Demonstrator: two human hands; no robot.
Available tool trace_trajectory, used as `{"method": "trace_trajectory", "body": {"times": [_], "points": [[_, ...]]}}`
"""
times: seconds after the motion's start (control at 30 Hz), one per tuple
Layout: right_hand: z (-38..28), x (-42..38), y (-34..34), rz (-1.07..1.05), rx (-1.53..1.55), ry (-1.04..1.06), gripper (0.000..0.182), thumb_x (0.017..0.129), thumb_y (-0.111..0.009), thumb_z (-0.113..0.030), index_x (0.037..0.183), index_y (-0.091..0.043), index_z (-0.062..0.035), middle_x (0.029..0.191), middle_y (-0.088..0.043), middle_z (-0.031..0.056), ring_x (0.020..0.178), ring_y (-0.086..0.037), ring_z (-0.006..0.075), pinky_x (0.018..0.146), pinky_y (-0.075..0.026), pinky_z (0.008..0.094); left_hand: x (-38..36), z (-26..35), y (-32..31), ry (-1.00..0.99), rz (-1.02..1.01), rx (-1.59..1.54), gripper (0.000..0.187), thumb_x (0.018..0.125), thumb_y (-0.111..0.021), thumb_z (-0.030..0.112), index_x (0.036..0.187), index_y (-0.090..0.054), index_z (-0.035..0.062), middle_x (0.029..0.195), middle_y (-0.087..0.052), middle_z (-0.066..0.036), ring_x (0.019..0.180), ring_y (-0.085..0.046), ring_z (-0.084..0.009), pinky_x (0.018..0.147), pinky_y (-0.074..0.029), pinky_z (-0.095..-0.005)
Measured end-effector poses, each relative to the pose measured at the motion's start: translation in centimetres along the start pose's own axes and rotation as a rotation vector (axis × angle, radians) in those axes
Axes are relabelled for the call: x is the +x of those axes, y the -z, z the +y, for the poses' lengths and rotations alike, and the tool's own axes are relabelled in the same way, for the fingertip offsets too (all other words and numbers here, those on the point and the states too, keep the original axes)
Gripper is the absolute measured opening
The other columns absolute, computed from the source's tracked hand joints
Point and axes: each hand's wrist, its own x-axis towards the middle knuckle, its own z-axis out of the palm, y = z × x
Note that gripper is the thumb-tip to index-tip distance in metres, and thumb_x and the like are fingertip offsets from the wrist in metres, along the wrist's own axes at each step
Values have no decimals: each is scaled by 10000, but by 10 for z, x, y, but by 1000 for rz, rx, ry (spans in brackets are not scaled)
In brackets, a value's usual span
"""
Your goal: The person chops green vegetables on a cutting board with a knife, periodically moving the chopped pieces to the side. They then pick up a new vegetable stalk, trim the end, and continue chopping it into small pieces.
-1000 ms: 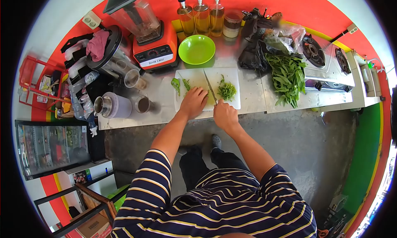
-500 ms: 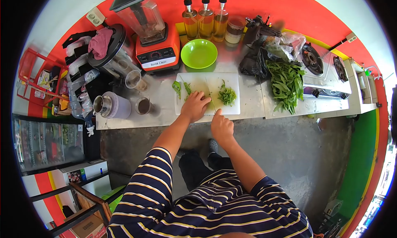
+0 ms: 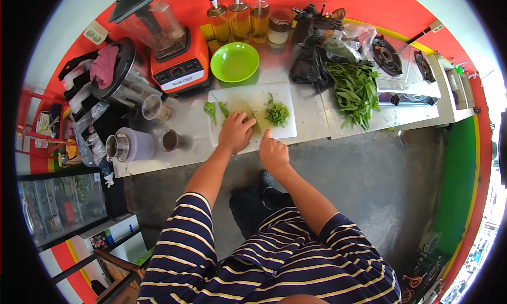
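On the white cutting board (image 3: 288,132), my right hand (image 3: 274,154) grips a knife (image 3: 257,118), its blade pointing away from me. My left hand (image 3: 236,132) is bent over the board just left of the blade, pressing on green leaves (image 3: 224,109) that stick out beyond the fingers; what lies under the fingertips is hidden. Right of the blade sits a pile of chopped greens (image 3: 277,114). A loose green leaf (image 3: 209,113) lies near the board's left edge.
Behind the board stand a green bowl (image 3: 235,62), a red blender (image 3: 179,66) and pump bottles (image 3: 239,20). Cups (image 3: 170,140) and a metal-topped container (image 3: 129,145) are to the left. Leafy greens (image 3: 353,92), black plastic bags (image 3: 310,66) and a gas stove (image 3: 406,77) are to the right.
The whole view has shifted and tilted slightly, so the counter appears farther left and higher. Both hands keep their hold, with the knife still beside the left fingers.
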Motion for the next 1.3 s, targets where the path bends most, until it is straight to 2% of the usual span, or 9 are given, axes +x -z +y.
{"method": "trace_trajectory", "body": {"times": [0.23, 0.3, 0.4, 0.63, 0.9, 1.0, 1.13, 1.2, 1.3], "points": [[-2, 5, 19, -144, 32, 28, 159, 941, -551, -137, 1035, -491, -24, 795, -739, 135, 743, -754, 285, 630, -602, 376, -1, -3, -4, 5, -2, -18, 222, 847, -631, 103, 1068, -649, 118, 953, -541, -90, 949, -518, -307, 861, -441, -431], [-6, 3, 13, -158, 44, -20, 157, 939, -561, -135, 1029, -490, -27, 832, -743, 146, 784, -756, 292, 674, -606, 376, -1, -3, -4, -40, 86, -34, 172, 853, -621, 69, 1024, -630, 88, 906, -544, -109, 896, -526, -331, 817, -442, -445], [-4, 14, 6, -76, 92, 29, 189, 920, -555, -123, 1042, -473, -4, 789, -723, 175, 739, -746, 329, 629, -602, 405, 0, -5, -3, -56, 82, -42, 148, 863, -624, 84, 1011, -626, 82, 909, -547, -112, 902, -527, -334, 813, -442, -445], [-1, 10, 13, -138, 114, 33, 208, 928, -552, -127, 1069, -464, -2, 813, -725, 178, 767, -745, 341, 647, -602, 399, 1, -4, -3, -39, 89, -48, 131, 881, -605, 89, 1010, -606, 69, 920, -548, -118, 912, -526, -338, 814, -435, -448], [-4, 22, 26, -190, 149, 38, 249, 894, -600, -92, 1059, -447, 14, 871, -720, 214, 833, -741, 366, 710, -602, 429, 0, -3, -3, -55, 101, -5, 118, 899, -582, 114, 1006, -570, 63, 967, -562, -113, 941, -527, -333, 845, -426, -446], [-7, 9, 31, -258, 105, 16, 299, 881, -642, -116, 1080, -458, 10, 896, -734, 190, 857, -751, 325, 720, -605, 390, 0, -3, -3, -51, 100, -33, 117, 898, -580, 112, 1003, -563, 63, 963, -560, -115, 941, -526, -336, 843, -426, -446], [-12, 17, 20, -241, 125, -27, 301, 883, -641, -132, 1077, -459, 9, 910, -732, 203, 858, -750, 335, 735, -605, 403, 0, -3, -1, -39, 76, -37, 111, 897, -579, 112, 994, -557, 63, 955, -559, -117, 937, -525, -338, 839, -426, -448], [-11, 27, 23, -218, 171, 11, 275, 889, -599, -92, 1079, -435, 21, 913, -718, 235, 860, -737, 384, 734, -601, 451, -1, -3, -1, -40, 82, -21, 103, 907, -572, 123, 987, -552, 61, 956, -557, -120, 943, -524, -339, 844, -423, -452], [-10, 22, 28, -223, 190, 6, 264, 895, -594, -97, 1076, -440, 17, 906, -719, 233, 838, -738, 384, 714, -602, 445, -1, -4, -3, -28, 79, -28, 98, 910, -571, 123, 980, -546, 59, 960, -555, -123, 950, -521, -341, 846, -421, -456]]}}
